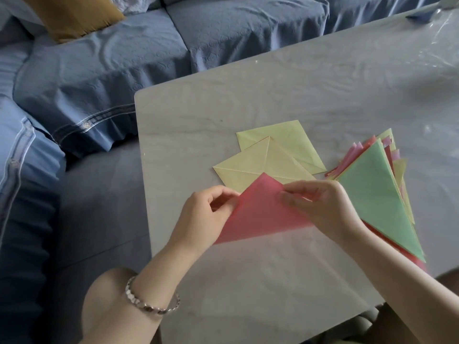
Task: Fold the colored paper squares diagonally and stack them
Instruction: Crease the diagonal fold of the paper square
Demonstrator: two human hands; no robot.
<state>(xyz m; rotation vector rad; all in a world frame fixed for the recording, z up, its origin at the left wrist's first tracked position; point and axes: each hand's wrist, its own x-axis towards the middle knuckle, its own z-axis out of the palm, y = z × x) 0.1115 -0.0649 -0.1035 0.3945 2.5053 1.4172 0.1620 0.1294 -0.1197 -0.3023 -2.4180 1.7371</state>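
There is just one camera. It sits on the person's head and looks forward and down. The left hand (206,214) and right hand (320,207), which hold a pink paper (263,214), are close to it, low in the middle. The white table (248,95) looks tilted and fills the right side. The blue sofa (99,70) is farther off, at the top and left.

My forearms reach in from below, converging. Left grip (206,214): fingers curled, thumb and fingertips pinching the left edge of the pink paper (260,214). Right grip (320,207): fingers bent, pinching the same sheet near its top corner. Grips close, not touching.
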